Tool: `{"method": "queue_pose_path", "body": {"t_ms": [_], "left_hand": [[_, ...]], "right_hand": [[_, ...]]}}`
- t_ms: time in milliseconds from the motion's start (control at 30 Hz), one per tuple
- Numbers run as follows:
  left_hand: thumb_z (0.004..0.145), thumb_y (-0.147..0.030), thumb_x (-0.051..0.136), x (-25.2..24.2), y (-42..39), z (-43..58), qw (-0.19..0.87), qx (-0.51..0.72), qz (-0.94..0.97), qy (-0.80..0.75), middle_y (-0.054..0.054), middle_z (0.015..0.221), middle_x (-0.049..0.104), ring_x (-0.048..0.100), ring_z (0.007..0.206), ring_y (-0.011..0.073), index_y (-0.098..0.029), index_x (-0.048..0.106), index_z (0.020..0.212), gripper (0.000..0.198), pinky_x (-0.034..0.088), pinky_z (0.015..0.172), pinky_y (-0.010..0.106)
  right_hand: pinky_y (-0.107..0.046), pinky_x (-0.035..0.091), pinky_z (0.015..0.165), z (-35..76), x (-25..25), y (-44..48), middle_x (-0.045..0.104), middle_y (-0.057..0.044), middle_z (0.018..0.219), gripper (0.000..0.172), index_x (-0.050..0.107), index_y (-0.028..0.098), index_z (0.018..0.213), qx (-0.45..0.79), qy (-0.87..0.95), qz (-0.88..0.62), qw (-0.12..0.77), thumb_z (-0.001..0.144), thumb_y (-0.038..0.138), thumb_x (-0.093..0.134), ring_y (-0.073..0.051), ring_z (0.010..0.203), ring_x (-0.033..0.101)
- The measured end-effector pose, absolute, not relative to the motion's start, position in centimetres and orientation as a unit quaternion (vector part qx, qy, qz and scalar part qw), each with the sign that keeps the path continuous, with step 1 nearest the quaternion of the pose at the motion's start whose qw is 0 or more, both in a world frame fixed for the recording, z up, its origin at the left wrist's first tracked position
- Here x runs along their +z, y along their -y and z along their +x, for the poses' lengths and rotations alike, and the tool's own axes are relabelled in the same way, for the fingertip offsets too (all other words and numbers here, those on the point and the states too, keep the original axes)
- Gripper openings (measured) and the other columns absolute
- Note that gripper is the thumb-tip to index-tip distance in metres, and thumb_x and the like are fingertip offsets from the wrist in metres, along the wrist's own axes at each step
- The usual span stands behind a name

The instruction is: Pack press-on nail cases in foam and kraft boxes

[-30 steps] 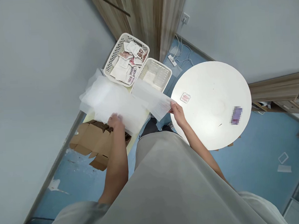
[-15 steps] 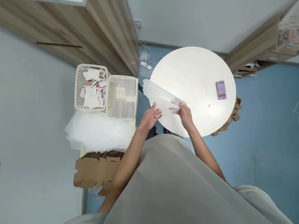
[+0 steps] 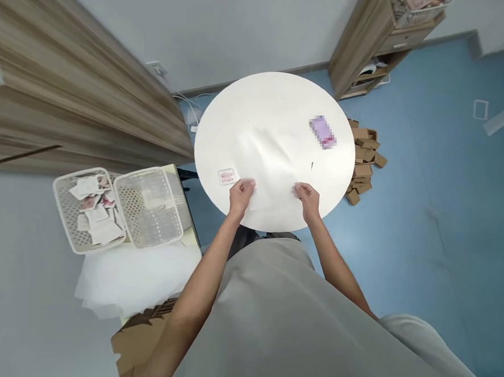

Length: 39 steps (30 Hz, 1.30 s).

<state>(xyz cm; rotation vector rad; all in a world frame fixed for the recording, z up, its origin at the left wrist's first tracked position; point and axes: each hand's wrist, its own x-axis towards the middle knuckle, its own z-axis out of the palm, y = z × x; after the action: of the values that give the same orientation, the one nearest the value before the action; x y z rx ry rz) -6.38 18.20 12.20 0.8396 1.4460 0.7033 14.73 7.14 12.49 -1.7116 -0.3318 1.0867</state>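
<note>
Translucent white sheet, one: on the near half of the round worktop, between the hands. Surface shows a soft rise slanting across its far part; outline faint, white on white, so whether it lies fully flat cannot be told.

Left hand: thumb and fingers pinched together at the sheet's left side. Right hand: likewise pinched, at the right side, fingertips bent inward.

Small pink-and-clear box, one: on the worktop, just beside the left hand. Purple item, one: blurred, beyond the right hand, well apart from the sheet.

Handling notes: the step appears to be laying the sheet out. An even, light pull from both sides should suit it; film this thin probably creases or lifts if one side is tugged harder. Best to lower both sides together, then smooth outward from the middle to settle the rise. The left hand wants care, since a sideways sweep could knock the box.

Spare sheets, one loose pile: at far left, below two white baskets.
</note>
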Motion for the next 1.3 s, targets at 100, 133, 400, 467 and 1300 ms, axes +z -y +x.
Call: {"method": "queue_pose_path", "body": {"t_ms": [100, 133, 400, 467, 1300], "left_hand": [[0.085, -0.027, 0.089, 10.1, -18.0, -5.7, 0.607, 0.28, 0.347, -0.658, 0.006, 0.093, 0.076, 0.067, 0.086, 0.0202, -0.019, 0.08, 0.089, 0.013, 0.054, 0.082, 0.032], [0.084, -0.026, 0.089, 9.3, -18.0, -5.5, 0.608, 0.273, 0.334, -0.666, 0.006, 0.092, 0.076, 0.065, 0.084, 0.0196, -0.019, 0.078, 0.087, 0.014, 0.053, 0.082, 0.032], [0.082, -0.031, 0.085, 3.1, -18.7, -4.3, 0.576, 0.181, 0.34, -0.721, 0.002, 0.089, 0.071, 0.068, 0.086, 0.0187, -0.023, 0.07, 0.087, 0.018, 0.055, 0.084, 0.03], [0.082, -0.027, 0.082, 2.4, -19.1, -4.8, 0.549, 0.155, 0.376, -0.73, 0.003, 0.093, 0.072, 0.071, 0.093, 0.0212, -0.023, 0.071, 0.091, 0.015, 0.056, 0.089, 0.031], [0.089, -0.026, 0.079, 2.4, -20.1, -7.7, 0.342, 0.02, 0.8, -0.492, 0.022, 0.163, 0.057, 0.048, 0.155, 0.0432, -0.014, 0.046, 0.167, 0.086, 0.041, 0.132, 0.058]], "right_hand": [[-0.039, 0.06, 0.09, 16.2, 9.5, -6.9, 0.081, -0.013, 0.107, 0.058, 0.074, 0.019, 0.101, 0.458, 0.128, -0.741, 0.473, 0.078, 0.072, 0.078, -0.025, 0.1, 0.076], [-0.038, 0.06, 0.089, 16.7, 8.6, -6.8, 0.081, -0.012, 0.105, 0.059, 0.074, 0.019, 0.1, 0.461, 0.129, -0.747, 0.462, 0.077, 0.074, 0.078, -0.025, 0.098, 0.075], [-0.036, 0.057, 0.082, 18.8, 3.3, -6.0, 0.076, -0.006, 0.09, 0.057, 0.069, 0.022, 0.088, 0.486, 0.187, -0.774, 0.359, 0.074, 0.078, 0.074, -0.021, 0.085, 0.069], [-0.036, 0.056, 0.082, 19.1, 2.6, -5.8, 0.075, -0.005, 0.088, 0.055, 0.068, 0.023, 0.087, 0.487, 0.202, -0.781, 0.334, 0.075, 0.076, 0.072, -0.021, 0.082, 0.068], [-0.034, 0.057, 0.089, 19.6, 1.5, -6.8, 0.084, -0.008, 0.104, 0.018, 0.072, 0.023, 0.093, 0.444, 0.286, -0.828, 0.187, 0.096, 0.04, 0.068, -0.024, 0.099, 0.076]]}}
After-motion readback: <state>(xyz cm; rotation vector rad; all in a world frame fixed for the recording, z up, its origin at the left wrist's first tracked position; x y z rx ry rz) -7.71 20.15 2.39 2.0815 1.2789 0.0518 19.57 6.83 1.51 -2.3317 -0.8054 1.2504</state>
